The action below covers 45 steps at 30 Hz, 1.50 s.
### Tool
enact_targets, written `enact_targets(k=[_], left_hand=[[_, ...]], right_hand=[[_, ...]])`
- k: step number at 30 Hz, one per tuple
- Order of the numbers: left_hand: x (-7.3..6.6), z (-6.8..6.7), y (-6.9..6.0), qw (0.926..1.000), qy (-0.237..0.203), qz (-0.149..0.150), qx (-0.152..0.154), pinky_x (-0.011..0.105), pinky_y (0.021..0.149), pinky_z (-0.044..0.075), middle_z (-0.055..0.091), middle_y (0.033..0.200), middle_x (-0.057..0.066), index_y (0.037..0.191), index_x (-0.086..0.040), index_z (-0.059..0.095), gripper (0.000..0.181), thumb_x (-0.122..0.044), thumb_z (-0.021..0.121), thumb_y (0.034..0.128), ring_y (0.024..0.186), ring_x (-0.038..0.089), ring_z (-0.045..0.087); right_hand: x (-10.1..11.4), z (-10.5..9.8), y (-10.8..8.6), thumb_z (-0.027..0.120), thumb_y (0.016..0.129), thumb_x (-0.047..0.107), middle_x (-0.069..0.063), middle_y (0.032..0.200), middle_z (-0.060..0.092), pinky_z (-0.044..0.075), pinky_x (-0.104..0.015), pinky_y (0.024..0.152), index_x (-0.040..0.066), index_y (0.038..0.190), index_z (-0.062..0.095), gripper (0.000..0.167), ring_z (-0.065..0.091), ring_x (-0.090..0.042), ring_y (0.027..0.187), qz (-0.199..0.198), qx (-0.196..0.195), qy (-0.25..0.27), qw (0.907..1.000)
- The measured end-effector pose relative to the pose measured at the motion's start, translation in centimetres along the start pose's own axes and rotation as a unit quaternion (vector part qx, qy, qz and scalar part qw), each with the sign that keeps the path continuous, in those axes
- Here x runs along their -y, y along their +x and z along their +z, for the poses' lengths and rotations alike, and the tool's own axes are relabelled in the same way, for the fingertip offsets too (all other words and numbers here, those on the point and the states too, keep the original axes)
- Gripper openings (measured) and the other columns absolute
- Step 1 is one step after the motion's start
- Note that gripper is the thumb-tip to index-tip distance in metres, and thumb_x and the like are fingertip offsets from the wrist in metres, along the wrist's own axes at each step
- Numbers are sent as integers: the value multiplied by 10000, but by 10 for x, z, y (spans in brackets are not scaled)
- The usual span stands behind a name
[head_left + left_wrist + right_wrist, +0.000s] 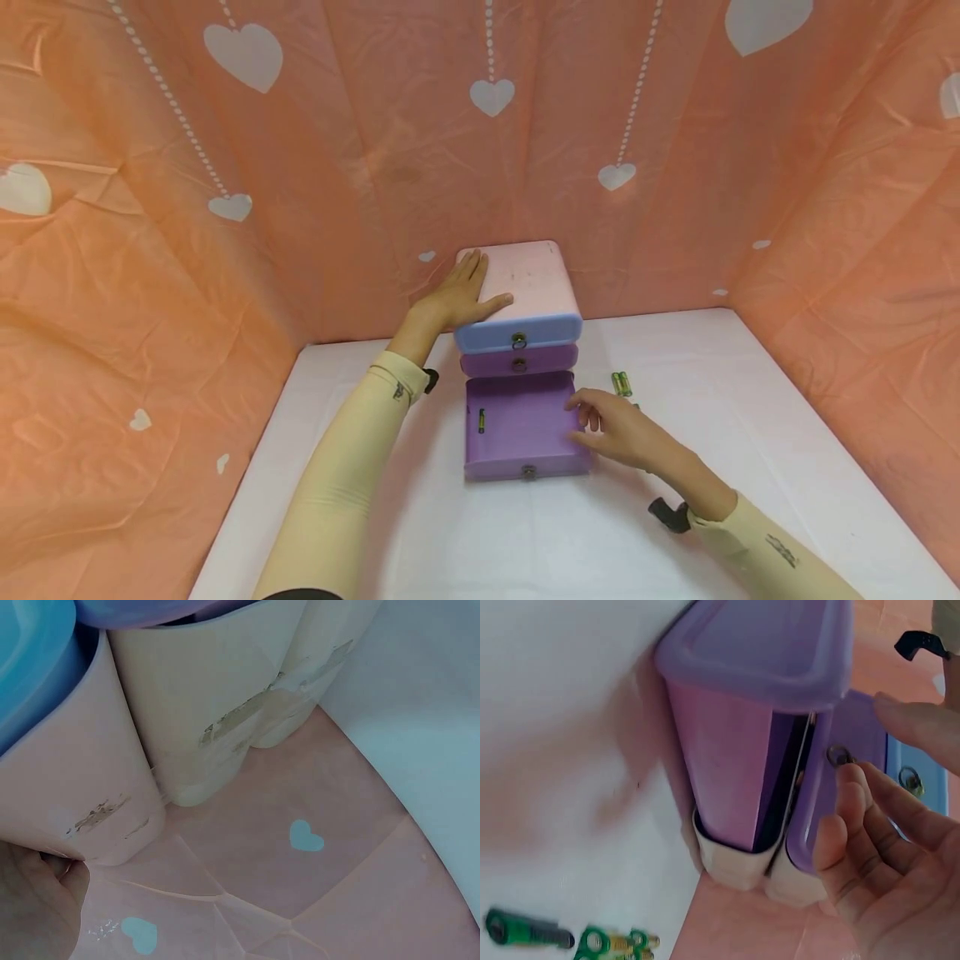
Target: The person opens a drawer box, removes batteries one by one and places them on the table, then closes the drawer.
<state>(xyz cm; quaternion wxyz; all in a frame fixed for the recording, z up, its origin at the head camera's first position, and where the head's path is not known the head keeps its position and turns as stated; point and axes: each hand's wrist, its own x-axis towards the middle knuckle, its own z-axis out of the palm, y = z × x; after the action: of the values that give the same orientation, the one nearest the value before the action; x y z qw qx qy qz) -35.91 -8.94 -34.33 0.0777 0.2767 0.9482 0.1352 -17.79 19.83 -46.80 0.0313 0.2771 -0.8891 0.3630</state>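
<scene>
A small stacked drawer cabinet (534, 275) has a pink top, a blue upper drawer (487, 337) and a purple middle drawer (487, 363). Its purple bottom drawer (528, 433) is pulled out, and one green battery (482, 421) lies inside at the left. My left hand (461, 298) rests on the cabinet's top with fingers spread. Over the bottom drawer's right edge hovers my right hand (626, 429), fingers loosely bent, nothing seen in it. In the right wrist view, its fingertips appear in front of the middle drawer's ring pull (838, 755).
Several green batteries (622, 384) lie on the white tabletop (675, 358) right of the cabinet, one partly hidden behind my right hand. An orange cloth backdrop (375, 167) with white hearts rises behind and on both sides.
</scene>
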Motion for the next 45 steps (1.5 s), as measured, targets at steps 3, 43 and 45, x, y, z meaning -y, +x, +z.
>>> enact_targets(k=[3,43,45], left_hand=[[0,0,0,10000,26,-1,-5,439,1343,20,-145,1793,143,1712,-49,-70,1043,-704,421,1066,1660,259,-127],[2,1,1,9998,196,36,16,408,1329,-78,-156,1789,137,1710,-58,-83,1036,-712,399,1068,1651,254,-163],[2,1,1,9998,194,22,-1,411,1330,-76,-154,1789,139,1710,-57,-82,1030,-705,400,1071,1651,256,-162]], right_hand=[[2,6,6,863,902,81,11,881,640,508,-259,708,26,1173,696,323,575,-121,799,-83,-23,52,9999],[23,78,70,869,912,126,-52,964,663,543,-293,774,-7,1197,693,360,595,-132,854,289,35,102,9995],[26,80,72,867,915,127,-41,964,658,541,-295,780,-1,1196,694,354,595,-132,860,330,86,106,9994]])
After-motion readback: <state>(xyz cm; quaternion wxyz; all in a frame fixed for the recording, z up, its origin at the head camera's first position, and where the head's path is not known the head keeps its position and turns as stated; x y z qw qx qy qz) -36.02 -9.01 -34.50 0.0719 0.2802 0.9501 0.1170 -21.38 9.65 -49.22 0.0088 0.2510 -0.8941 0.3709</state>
